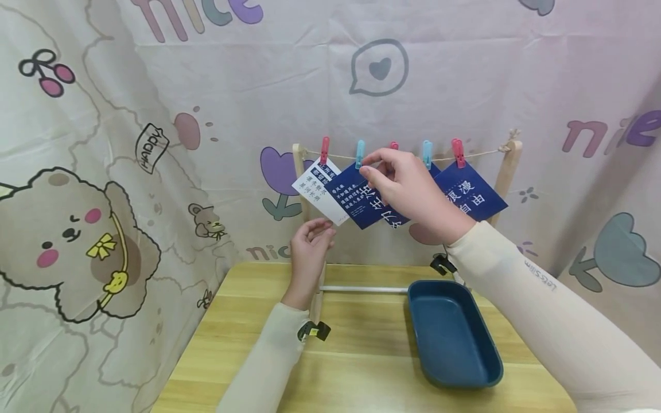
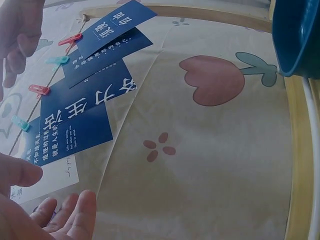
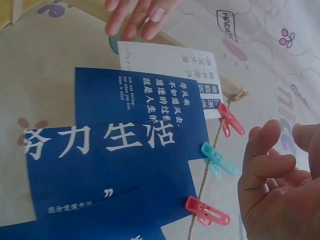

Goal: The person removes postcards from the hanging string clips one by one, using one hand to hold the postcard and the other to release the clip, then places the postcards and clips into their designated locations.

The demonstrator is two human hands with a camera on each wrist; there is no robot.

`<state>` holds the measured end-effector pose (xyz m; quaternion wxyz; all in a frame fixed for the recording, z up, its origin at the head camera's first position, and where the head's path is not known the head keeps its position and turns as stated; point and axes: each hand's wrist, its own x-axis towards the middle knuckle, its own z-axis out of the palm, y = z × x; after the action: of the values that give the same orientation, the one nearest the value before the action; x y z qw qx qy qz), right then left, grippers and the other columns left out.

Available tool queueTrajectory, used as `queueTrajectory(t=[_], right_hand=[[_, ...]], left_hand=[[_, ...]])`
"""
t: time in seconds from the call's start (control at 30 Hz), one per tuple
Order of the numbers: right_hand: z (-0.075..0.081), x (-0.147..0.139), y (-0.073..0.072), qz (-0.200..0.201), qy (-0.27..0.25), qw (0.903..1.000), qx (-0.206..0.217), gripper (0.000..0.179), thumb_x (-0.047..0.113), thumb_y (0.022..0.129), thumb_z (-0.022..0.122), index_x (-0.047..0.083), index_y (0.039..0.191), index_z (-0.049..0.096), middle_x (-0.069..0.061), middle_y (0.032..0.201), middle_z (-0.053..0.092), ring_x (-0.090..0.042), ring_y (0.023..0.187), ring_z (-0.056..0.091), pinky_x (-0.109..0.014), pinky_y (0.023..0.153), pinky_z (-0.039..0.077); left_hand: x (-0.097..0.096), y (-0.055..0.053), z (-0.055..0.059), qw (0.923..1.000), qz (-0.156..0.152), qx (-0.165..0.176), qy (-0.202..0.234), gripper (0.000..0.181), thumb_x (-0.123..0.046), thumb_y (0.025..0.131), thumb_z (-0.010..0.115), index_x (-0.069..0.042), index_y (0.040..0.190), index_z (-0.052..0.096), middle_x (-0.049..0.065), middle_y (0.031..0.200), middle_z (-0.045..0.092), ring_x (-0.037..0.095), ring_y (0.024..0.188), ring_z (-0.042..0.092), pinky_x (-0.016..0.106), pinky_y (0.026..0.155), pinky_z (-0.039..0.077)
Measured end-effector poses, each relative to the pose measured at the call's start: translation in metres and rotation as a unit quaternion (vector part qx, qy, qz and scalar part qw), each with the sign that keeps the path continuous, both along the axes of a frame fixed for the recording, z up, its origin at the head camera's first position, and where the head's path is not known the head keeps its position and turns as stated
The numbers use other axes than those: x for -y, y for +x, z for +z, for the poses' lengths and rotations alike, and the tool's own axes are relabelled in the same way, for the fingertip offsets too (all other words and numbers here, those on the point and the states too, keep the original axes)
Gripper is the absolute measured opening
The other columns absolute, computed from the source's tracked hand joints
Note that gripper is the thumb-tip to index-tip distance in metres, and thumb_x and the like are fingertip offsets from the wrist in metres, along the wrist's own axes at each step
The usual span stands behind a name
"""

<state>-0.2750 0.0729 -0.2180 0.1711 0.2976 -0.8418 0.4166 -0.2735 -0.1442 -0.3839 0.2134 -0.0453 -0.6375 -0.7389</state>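
Note:
My left hand (image 1: 308, 246) is just below the white card (image 1: 316, 194), its fingers loosely bent and nothing pinched between them. In the right wrist view, that hand's fingertips (image 3: 132, 25) are near the card's lower edge. My right hand (image 1: 408, 183) hovers in front of the string beside a light-blue clothespin (image 1: 360, 154). Its fingers are relaxed and, in the right wrist view, stand apart from the pins. A red clothespin (image 1: 324, 151) fixes the white card to the string. Overlapping dark-blue cards with white writing (image 3: 115, 172) hang beside it, partly hidden by my right hand in the head view.
The string (image 3: 204, 182) runs between the posts of a wooden frame (image 1: 508, 166) on a wood-grain table (image 1: 361, 367). An open dark-blue tray (image 1: 454, 338) stands at the right, near a white crossbar (image 1: 369, 289). Printed cloth (image 1: 465, 86) hangs behind.

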Motion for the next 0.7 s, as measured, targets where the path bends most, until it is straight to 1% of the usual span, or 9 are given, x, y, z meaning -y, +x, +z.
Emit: queueTrajectory(t=[0.13,0.17,0.27,0.37,0.4,0.47,0.5,0.6,0.7], right_hand=[[0.008,0.010,-0.008,0.000,-0.006,1.0000,0.006,0.035,0.035,0.112,0.063,0.012,0.137,0.071,-0.012,0.097,0.077,-0.030,0.063,0.067,-0.032,0.059,0.055],[0.010,0.012,-0.010,0.000,-0.007,0.9999,0.008,0.035,0.035,0.112,0.063,0.012,0.138,0.070,-0.013,0.098,0.078,-0.031,0.063,0.067,-0.032,0.058,0.055],[0.015,0.021,-0.017,-0.005,-0.006,0.9998,0.017,0.039,0.036,0.112,0.063,0.015,0.144,0.067,-0.014,0.100,0.079,-0.034,0.064,0.067,-0.031,0.056,0.053],[0.019,0.030,-0.024,-0.011,-0.001,0.9997,0.024,0.044,0.038,0.112,0.062,0.016,0.150,0.063,-0.014,0.097,0.079,-0.033,0.062,0.066,-0.031,0.054,0.050],[0.020,0.033,-0.026,-0.011,-0.001,0.9996,0.026,0.045,0.038,0.112,0.062,0.015,0.152,0.062,-0.015,0.097,0.079,-0.034,0.063,0.066,-0.031,0.053,0.050],[0.021,0.038,-0.030,-0.010,-0.005,0.9995,0.030,0.047,0.037,0.112,0.062,0.015,0.154,0.060,-0.015,0.097,0.078,-0.035,0.064,0.066,-0.030,0.053,0.048],[0.021,0.040,-0.031,-0.010,-0.008,0.9995,0.031,0.047,0.037,0.112,0.062,0.015,0.154,0.060,-0.015,0.098,0.078,-0.036,0.066,0.067,-0.030,0.053,0.048],[0.022,0.045,-0.035,-0.009,-0.023,0.9993,0.027,0.046,0.034,0.112,0.062,0.013,0.153,0.061,-0.014,0.105,0.076,-0.039,0.072,0.071,-0.030,0.056,0.050],[0.022,0.050,-0.038,-0.011,-0.036,0.9991,0.021,0.045,0.032,0.112,0.063,0.013,0.153,0.061,-0.009,0.119,0.073,-0.037,0.077,0.075,-0.029,0.060,0.055]], left_hand=[[-0.002,-0.005,0.002,0.9997,-0.013,0.010,0.019,0.033,-0.003,0.101,0.073,0.003,0.132,0.065,0.022,0.132,0.073,0.038,0.115,0.075,0.025,0.084,0.066],[-0.003,-0.006,0.002,0.9995,-0.017,0.011,0.025,0.033,-0.002,0.101,0.072,0.003,0.132,0.065,0.023,0.131,0.073,0.037,0.114,0.076,0.025,0.084,0.066],[-0.004,-0.009,0.002,0.9987,-0.027,0.016,0.039,0.032,-0.001,0.102,0.070,0.003,0.133,0.064,0.025,0.128,0.073,0.032,0.111,0.077,0.034,0.090,0.067],[-0.005,-0.011,0.003,0.9983,-0.034,0.014,0.045,0.031,0.000,0.103,0.068,0.004,0.134,0.063,0.027,0.127,0.073,0.028,0.107,0.077,0.038,0.093,0.067],[-0.005,-0.012,0.003,0.9982,-0.036,0.015,0.045,0.031,-0.001,0.104,0.067,0.003,0.134,0.063,0.026,0.127,0.074,0.028,0.108,0.078,0.040,0.095,0.066],[-0.004,-0.013,0.004,0.9980,-0.042,0.014,0.045,0.031,-0.002,0.105,0.067,0.002,0.135,0.063,0.026,0.127,0.074,0.032,0.111,0.078,0.037,0.094,0.066],[-0.005,-0.014,0.004,0.9979,-0.044,0.014,0.046,0.031,-0.003,0.105,0.066,0.002,0.135,0.063,0.025,0.128,0.074,0.035,0.112,0.078,0.039,0.095,0.066],[-0.006,-0.016,0.007,0.9977,-0.049,0.021,0.041,0.028,-0.004,0.106,0.066,0.001,0.134,0.064,0.024,0.127,0.076,0.037,0.113,0.078,0.045,0.098,0.065],[-0.007,-0.018,0.009,0.9980,-0.046,0.027,0.033,0.026,-0.002,0.106,0.064,0.002,0.132,0.065,0.024,0.126,0.077,0.033,0.108,0.080,0.047,0.096,0.066]])
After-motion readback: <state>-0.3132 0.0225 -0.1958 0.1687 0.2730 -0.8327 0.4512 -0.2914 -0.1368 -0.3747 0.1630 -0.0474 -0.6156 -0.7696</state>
